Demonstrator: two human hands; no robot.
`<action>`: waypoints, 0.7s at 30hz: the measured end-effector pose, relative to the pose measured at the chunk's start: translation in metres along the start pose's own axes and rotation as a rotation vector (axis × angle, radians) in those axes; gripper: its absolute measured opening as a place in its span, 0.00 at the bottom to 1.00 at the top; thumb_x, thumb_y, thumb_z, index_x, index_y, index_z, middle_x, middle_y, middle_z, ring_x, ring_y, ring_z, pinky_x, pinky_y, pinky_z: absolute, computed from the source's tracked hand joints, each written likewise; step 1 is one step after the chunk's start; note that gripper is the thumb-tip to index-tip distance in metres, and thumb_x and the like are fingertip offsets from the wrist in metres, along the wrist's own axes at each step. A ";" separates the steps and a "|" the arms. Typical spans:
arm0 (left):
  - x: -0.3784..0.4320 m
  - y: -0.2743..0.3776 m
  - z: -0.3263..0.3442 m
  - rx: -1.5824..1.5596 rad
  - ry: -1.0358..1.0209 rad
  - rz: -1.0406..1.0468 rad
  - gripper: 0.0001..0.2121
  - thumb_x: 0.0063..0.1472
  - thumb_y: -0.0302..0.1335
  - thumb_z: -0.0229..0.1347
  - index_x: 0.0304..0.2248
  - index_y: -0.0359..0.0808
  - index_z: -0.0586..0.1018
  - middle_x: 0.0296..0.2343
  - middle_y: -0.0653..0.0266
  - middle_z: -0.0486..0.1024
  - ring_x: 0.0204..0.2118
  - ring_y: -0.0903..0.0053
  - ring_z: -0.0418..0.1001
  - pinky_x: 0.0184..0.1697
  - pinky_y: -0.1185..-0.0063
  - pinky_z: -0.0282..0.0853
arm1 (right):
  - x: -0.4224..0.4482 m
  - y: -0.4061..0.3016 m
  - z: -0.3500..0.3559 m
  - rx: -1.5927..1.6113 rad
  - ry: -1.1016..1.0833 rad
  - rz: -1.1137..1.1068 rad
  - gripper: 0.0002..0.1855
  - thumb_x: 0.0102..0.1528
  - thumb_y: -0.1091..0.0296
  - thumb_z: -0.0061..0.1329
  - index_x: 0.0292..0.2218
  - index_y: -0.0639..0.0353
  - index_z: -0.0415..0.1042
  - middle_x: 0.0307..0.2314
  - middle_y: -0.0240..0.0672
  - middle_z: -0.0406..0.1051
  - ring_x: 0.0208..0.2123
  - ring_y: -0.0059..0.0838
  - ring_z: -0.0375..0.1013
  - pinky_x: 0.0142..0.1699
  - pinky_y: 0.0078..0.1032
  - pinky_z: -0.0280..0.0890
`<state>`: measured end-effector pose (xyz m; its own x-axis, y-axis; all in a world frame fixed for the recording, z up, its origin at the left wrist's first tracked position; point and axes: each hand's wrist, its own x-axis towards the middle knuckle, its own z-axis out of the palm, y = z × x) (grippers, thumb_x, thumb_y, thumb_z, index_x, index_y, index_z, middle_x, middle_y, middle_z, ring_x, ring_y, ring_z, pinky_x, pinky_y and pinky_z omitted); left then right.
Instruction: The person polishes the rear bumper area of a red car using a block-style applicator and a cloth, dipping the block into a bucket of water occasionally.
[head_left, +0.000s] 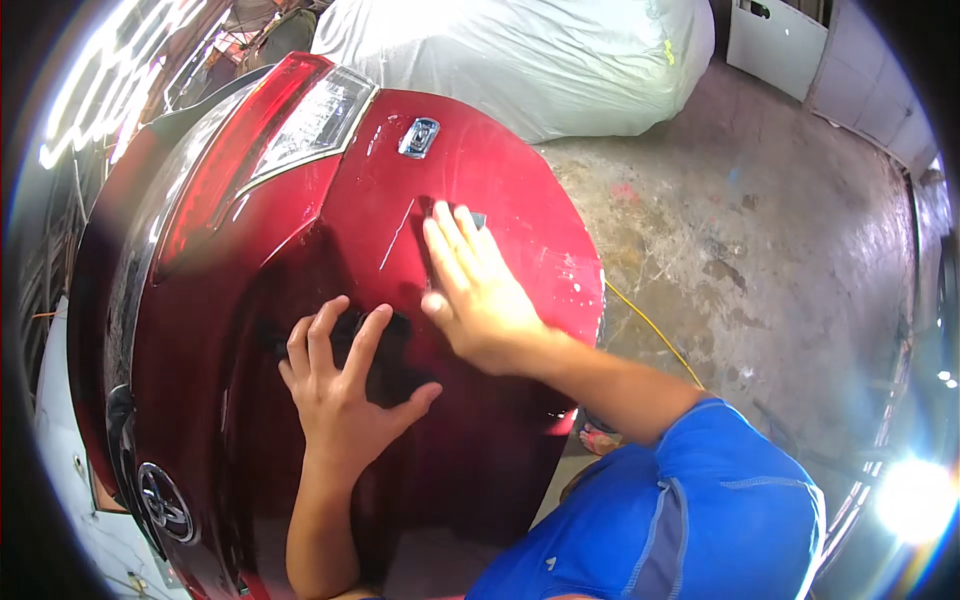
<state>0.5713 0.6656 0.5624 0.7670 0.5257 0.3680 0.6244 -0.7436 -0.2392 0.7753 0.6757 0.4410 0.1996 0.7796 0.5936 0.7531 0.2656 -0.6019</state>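
A glossy dark-red car body (480, 450) with a Toyota emblem fills the space before me. My right hand (480, 292) lies flat on its rear panel, fingers together. Under those fingers shows the corner of a thin grey sheet (478, 220), possibly sandpaper; most of it is hidden. To the left, my left hand (337, 382) has its fingers spread and bent over the dark, shaded paint, with nothing seen in it. Whether its fingertips touch the panel is hard to tell. A pale streak (397, 232) runs down the paint beside my right hand.
A red and clear tail lamp (262, 142) and a chrome badge (418, 137) sit on the car beyond my hands. A vehicle-sized bulk under a pale cover (525, 67) stands behind. A yellow cable (652, 334) crosses the stained concrete floor (750, 225). A bright lamp (919, 499) glares at right.
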 end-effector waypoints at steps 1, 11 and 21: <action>0.002 0.001 0.002 0.001 0.042 0.017 0.39 0.40 0.50 0.74 0.55 0.51 0.81 0.58 0.58 0.69 0.58 0.54 0.66 0.53 0.56 0.64 | 0.021 0.014 -0.008 0.013 0.062 0.018 0.40 0.72 0.47 0.28 0.69 0.78 0.49 0.69 0.66 0.46 0.73 0.64 0.43 0.76 0.52 0.39; 0.013 0.000 0.013 -0.070 0.200 0.051 0.24 0.47 0.33 0.69 0.47 0.42 0.84 0.48 0.58 0.76 0.49 0.56 0.73 0.52 0.61 0.68 | -0.022 -0.003 -0.020 0.165 -0.082 -0.234 0.39 0.65 0.57 0.49 0.67 0.75 0.56 0.68 0.63 0.51 0.72 0.63 0.47 0.76 0.51 0.42; -0.003 -0.031 0.000 0.101 0.162 0.056 0.21 0.52 0.27 0.67 0.47 0.43 0.84 0.49 0.61 0.76 0.48 0.60 0.75 0.49 0.64 0.71 | -0.011 -0.029 -0.015 -0.055 -0.129 -0.154 0.40 0.70 0.52 0.38 0.72 0.66 0.45 0.73 0.56 0.42 0.75 0.58 0.39 0.75 0.58 0.33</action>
<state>0.5497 0.6873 0.5686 0.7725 0.4051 0.4891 0.5991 -0.7202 -0.3498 0.7602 0.6513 0.4601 0.0002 0.7990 0.6013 0.8025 0.3586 -0.4769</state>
